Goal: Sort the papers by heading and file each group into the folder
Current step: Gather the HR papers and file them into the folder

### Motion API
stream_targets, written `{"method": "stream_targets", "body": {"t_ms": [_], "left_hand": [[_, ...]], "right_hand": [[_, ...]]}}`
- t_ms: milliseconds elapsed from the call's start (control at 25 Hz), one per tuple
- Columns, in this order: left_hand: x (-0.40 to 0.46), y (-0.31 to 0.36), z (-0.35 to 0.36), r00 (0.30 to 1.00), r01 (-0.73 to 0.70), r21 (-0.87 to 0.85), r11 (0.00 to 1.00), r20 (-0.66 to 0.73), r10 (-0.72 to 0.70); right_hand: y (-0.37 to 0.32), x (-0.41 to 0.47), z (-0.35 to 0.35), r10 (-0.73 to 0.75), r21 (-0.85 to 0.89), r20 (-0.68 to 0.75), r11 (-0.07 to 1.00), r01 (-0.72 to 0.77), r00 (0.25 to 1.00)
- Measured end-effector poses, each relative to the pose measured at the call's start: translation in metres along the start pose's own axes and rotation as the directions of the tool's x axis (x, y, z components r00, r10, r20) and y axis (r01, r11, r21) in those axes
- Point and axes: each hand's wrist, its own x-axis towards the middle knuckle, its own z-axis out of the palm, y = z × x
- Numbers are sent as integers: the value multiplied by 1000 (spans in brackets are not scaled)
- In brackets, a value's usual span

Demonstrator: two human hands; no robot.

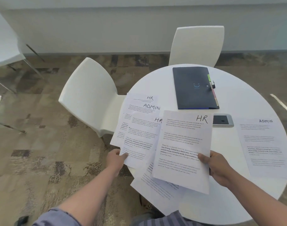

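Matt white paper sheets (182, 149) with black print lie on a smooth, faintly glossy white table (247, 101), beside a matt dark plastic-looking folder (194, 88); smooth white moulded plastic chair (89, 93) with thin metal legs stands on rough mottled carpet (33, 144).

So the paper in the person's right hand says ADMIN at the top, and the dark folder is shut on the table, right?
Not quite. In the head view, the paper that the right hand holds is headed HR, not ADMIN. An ADMIN sheet lies flat on the white table, further right. The dark folder does lie shut on the table.
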Motion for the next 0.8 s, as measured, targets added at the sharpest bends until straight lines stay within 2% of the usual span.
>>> {"method": "stream_targets", "body": {"t_ms": [80,160,280,520,800], "left_hand": [[-2,5,-1,996,-41,-48,998,83,45],[-2,13,-2,989,-105,-22,994,103,107],[-3,27,-5,973,-226,49,973,55,224],[-28,72,-6,907,-417,80,905,-26,420],[-81,141,-1,821,-540,-25,841,-234,520]], "right_hand": [[1,0,3,2,-15,-1,1000,-2,1000],[1,0,5,1,-25,-8,1000,-2,1000],[1,-1,2,-7,-33,-30,999,6,1000],[-6,-2,-10,-59,-22,-70,998,58,996],[-18,12,-46,-124,-12,-67,992,123,990]]}}
